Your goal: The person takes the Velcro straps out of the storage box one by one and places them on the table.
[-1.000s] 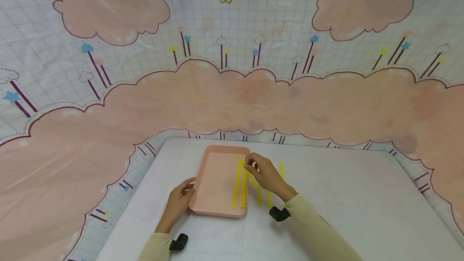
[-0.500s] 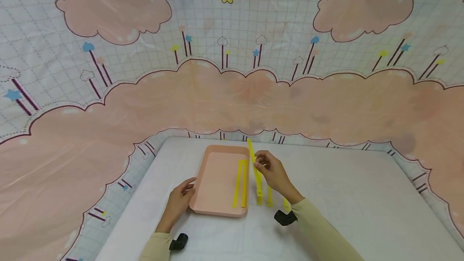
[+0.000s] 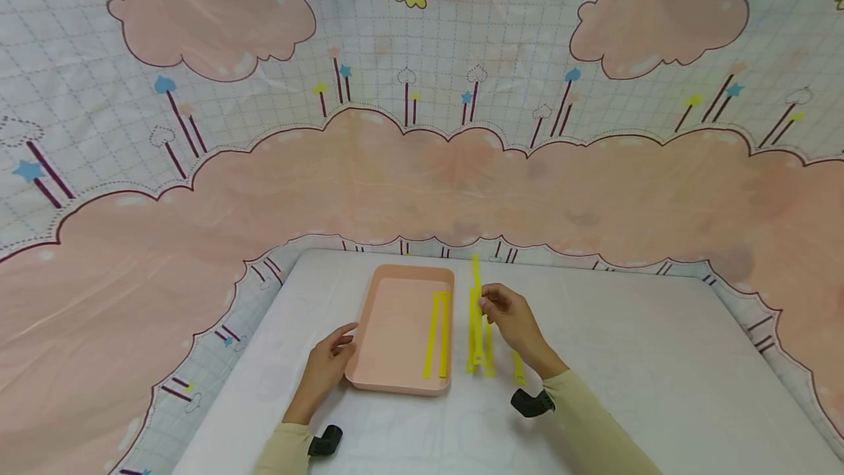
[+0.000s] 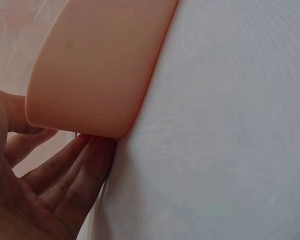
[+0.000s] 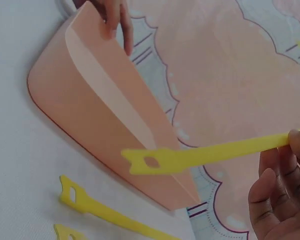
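My left hand [image 3: 328, 359] holds the near left side of a shallow pink tray [image 3: 389, 336]; in the left wrist view its fingers touch the outer wall [image 4: 90, 95] while the thumb goes over the rim. Just right of the tray, my right hand [image 3: 517, 322] pinches a yellow hook-and-loop cable tie [image 5: 215, 154] by its plain end. The tie's slotted head points away from the fingers. Two yellow ties [image 3: 431, 336] lie along the tray's right side. Several more ties, such as one slotted tie [image 5: 110, 212], lie on the table beside the tray.
The white table [image 3: 633, 358] extends right of the hands. Behind it hangs a patterned cloth [image 3: 422, 182] with pink clouds. A black wrist device [image 3: 532, 403] sits at the right wrist, another black device [image 3: 326, 440] at the left.
My right hand has moved right, from above the tray's right edge to above the ties on the table, carrying the tie along. My left hand and the tray stay put.
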The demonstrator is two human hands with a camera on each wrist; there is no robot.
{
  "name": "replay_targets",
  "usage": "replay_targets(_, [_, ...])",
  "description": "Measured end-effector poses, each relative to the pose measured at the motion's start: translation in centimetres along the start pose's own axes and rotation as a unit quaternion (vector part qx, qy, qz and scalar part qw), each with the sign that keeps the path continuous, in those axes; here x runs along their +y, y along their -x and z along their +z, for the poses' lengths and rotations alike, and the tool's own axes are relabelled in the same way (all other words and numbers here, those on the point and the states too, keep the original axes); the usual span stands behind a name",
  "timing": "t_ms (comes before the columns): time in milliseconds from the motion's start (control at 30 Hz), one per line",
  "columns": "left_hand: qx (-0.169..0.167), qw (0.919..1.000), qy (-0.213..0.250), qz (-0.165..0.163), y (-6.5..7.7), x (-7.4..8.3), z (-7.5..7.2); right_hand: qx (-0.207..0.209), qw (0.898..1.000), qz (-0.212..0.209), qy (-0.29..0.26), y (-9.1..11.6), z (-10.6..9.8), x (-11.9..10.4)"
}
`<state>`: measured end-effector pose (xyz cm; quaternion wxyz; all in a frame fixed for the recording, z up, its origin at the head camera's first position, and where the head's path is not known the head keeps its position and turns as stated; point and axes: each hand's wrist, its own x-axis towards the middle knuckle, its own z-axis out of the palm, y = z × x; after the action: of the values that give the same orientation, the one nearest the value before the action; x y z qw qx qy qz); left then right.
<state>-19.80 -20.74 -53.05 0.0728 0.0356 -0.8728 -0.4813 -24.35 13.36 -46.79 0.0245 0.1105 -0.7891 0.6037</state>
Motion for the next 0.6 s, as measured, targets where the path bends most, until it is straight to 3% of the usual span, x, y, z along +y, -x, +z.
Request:
replay_targets(367, [0.001,1.0,0.003,-0.003,-0.1,-0.1,0.1,0.042,0.997,0.053,-0.029,0.4,-2.2,1.4])
replay_targets(600, [0.001,1.0,0.006,-0.003,-0.2,0.0,0.1,0.052,0.996,0.075,-0.017,0.8,-3.8,2.2])
